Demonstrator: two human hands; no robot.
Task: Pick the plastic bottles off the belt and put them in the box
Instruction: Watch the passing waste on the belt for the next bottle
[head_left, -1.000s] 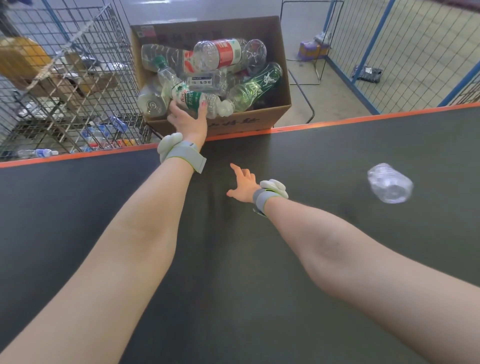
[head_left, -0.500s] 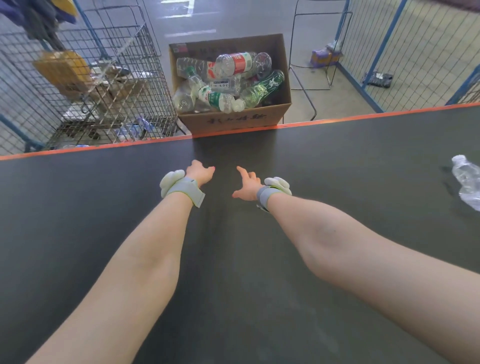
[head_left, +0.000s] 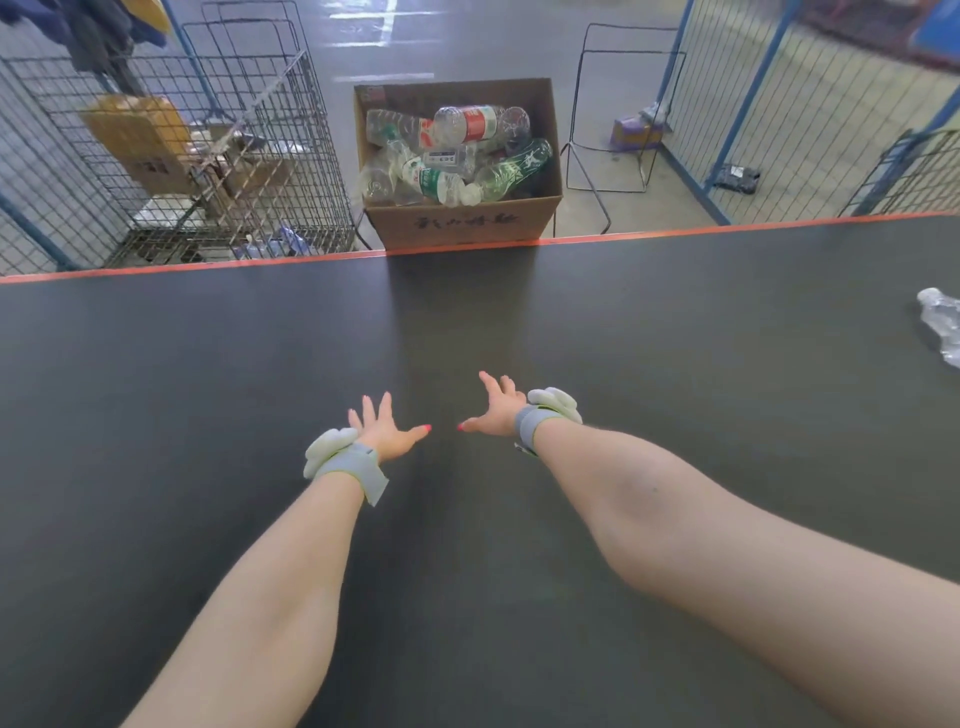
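Both arms reach out over the dark belt (head_left: 208, 364), and neither hand holds anything. The left hand (head_left: 385, 430) has its fingers (head_left: 370, 408) spread apart and straight, thumb stretched toward the other hand. The right hand (head_left: 494, 410) is likewise splayed, fingers apart, its thumb tip near the left thumb tip but not touching it. Each wrist carries a grey wristband with a pale padded piece. Whether the palms touch the belt or hang just above it cannot be told. The cardboard box (head_left: 457, 224) stands on the floor just beyond the belt's orange far edge, straight ahead of the hands, and is piled with plastic bottles (head_left: 452, 150), clear ones with red, green and white labels and one green one. One clear plastic bottle (head_left: 943, 325) lies on the belt well to the right of the box, at the frame's right edge, partly cut off. A wire cage (head_left: 171, 156) holding cartons stands left of the box, and blue mesh fencing (head_left: 779, 93) stands to its right.
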